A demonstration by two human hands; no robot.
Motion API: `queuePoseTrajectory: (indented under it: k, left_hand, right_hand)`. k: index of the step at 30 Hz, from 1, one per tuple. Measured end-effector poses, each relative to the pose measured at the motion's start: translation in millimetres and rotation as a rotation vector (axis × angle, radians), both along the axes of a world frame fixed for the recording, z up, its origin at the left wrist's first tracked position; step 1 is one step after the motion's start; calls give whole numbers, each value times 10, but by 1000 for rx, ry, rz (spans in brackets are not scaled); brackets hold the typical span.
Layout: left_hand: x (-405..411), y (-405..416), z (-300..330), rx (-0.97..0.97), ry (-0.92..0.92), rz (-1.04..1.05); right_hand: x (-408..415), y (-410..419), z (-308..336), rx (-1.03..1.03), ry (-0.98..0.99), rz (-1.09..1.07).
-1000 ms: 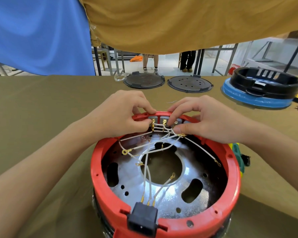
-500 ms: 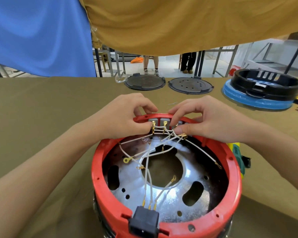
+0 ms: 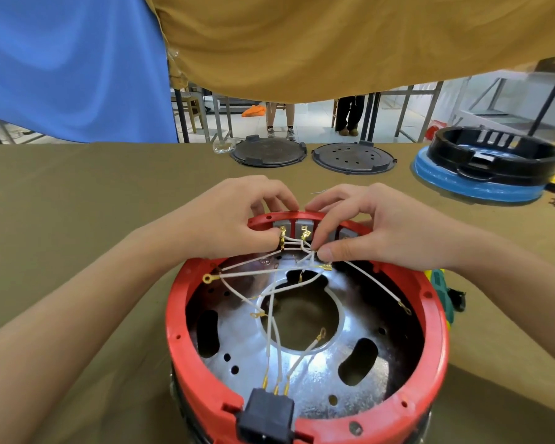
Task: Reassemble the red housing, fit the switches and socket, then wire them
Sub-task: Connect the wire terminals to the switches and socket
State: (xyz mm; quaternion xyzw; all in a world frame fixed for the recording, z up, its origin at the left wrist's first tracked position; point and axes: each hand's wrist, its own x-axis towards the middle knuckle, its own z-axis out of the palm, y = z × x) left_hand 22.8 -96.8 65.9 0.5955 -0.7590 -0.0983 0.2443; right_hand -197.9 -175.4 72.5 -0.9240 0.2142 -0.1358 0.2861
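Note:
The round red housing stands open-side up in front of me, a shiny metal plate inside it. A black socket sits in its near rim with three white wires running up from it. Grey switches line the far rim. My left hand pinches a brass terminal at the left switch. My right hand pinches white wires just right of the middle switch, thumb pressed under them. Several loose ring terminals hang inside.
Two dark round lids lie at the far table edge. A black ring on a blue base stands at the far right. A green and yellow tool lies behind the housing's right side. People's legs show beyond the table.
Both hands stayed at the far rim. My right fingers shifted slightly along the wires near the middle switch; the view tilted a little.

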Motion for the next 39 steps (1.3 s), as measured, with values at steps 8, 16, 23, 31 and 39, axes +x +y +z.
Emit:
queuePoseTrajectory:
  k: [8,16,23,31,39]
  left_hand:
    - [-36,18,38,45,-33,-56]
    - [-122,-1,-6,-42,-98,-74]
    - [-171,9,-17,-59,-76,-66]
    - [-181,0,-33,-76,-94,-59]
    - [-194,-24,-92,-120,-177,18]
  right_hand:
    - [-16,-38,0,-31,18,-17]
    - [-23,-33,-8,-49,28,-25]
    - [0,-23,-27,-38,6,-28]
    - [-12,-61,-32,-17,-17,-29]
    - [11,-72,-84,91,-164,-119]
